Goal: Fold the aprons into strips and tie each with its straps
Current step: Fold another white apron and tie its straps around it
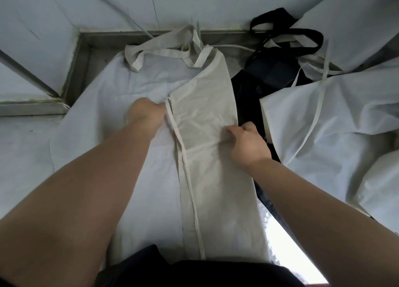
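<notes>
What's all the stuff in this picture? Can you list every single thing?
beige apron: one, beige, middle, folded into a long strip
thin strap: one, beige, along the strip's left edge
wide strap loop: one, beige, strip's far end
white cloth: one, white, under the strip
black apron: one, black, far right of the strip
white aprons: count unclear, white, right side
metal frame: one, grey, far left
left hand: one, grips the strip's left edge
right hand: one, pinches the strip's right edge

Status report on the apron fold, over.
Left hand and right hand grip beige apron edges. Folded to strip, straps untied. Black apron alongside, not blocking.
</notes>
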`<move>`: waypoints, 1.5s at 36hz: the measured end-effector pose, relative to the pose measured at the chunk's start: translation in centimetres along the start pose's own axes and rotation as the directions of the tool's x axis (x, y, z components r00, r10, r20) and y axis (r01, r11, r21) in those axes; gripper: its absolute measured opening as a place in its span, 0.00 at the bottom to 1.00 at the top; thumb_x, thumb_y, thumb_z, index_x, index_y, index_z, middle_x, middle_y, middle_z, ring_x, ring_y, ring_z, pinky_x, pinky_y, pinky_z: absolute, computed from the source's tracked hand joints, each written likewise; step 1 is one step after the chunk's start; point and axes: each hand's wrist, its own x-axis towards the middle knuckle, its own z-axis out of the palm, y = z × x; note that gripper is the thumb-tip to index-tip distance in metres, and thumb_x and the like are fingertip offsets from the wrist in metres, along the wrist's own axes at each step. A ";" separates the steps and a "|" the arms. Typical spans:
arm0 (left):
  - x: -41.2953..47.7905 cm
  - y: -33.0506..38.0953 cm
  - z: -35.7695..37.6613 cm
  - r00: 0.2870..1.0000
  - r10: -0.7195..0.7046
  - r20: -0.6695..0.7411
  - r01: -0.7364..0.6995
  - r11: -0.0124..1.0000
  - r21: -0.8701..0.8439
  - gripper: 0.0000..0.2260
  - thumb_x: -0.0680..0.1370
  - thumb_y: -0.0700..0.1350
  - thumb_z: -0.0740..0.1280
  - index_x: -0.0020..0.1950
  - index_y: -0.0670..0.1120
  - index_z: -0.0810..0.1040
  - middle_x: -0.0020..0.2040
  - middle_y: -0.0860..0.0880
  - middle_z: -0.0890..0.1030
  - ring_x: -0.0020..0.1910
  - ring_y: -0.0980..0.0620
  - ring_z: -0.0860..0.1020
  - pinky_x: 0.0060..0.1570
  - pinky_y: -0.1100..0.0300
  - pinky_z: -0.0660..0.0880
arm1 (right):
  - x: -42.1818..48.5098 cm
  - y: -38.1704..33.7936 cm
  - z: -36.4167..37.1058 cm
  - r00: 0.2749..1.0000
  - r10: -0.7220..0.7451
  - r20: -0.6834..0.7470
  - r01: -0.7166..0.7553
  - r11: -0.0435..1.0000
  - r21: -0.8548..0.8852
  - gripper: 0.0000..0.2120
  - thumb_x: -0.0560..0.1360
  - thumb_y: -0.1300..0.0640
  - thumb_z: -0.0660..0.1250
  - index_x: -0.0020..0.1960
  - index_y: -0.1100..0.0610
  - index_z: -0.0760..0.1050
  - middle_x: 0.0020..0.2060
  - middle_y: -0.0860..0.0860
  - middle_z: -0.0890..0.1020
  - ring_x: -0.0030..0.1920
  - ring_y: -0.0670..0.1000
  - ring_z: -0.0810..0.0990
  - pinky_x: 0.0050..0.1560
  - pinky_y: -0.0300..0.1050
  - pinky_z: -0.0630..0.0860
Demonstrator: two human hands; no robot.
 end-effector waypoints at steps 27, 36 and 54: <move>-9.5 -5.3 0.3 0.869 0.487 0.093 -0.496 0.851 0.172 0.29 0.70 0.42 0.73 0.70 0.47 0.68 0.64 0.42 0.66 0.60 0.44 0.71 0.61 0.54 0.69 | -7.9 2.0 2.9 0.974 -0.167 -0.156 0.122 0.957 -0.263 0.19 0.76 0.63 0.60 0.67 0.54 0.71 0.72 0.57 0.63 0.68 0.61 0.64 0.65 0.51 0.58; -15.0 -10.7 -4.4 0.858 0.463 0.221 -0.501 0.850 0.165 0.22 0.76 0.47 0.67 0.70 0.49 0.70 0.66 0.46 0.69 0.62 0.49 0.72 0.60 0.61 0.67 | -15.5 -1.2 6.7 0.984 -0.117 -0.132 0.099 0.985 -0.141 0.16 0.79 0.54 0.58 0.64 0.57 0.74 0.57 0.56 0.77 0.58 0.60 0.74 0.59 0.49 0.68; -16.8 -25.3 -16.3 0.996 -0.083 0.036 0.083 0.996 0.023 0.26 0.71 0.51 0.72 0.62 0.43 0.65 0.63 0.45 0.67 0.53 0.42 0.75 0.54 0.53 0.73 | -19.3 -13.5 13.2 0.968 -0.106 0.228 0.111 0.994 -0.006 0.28 0.77 0.45 0.62 0.74 0.51 0.59 0.67 0.52 0.65 0.63 0.54 0.72 0.60 0.45 0.69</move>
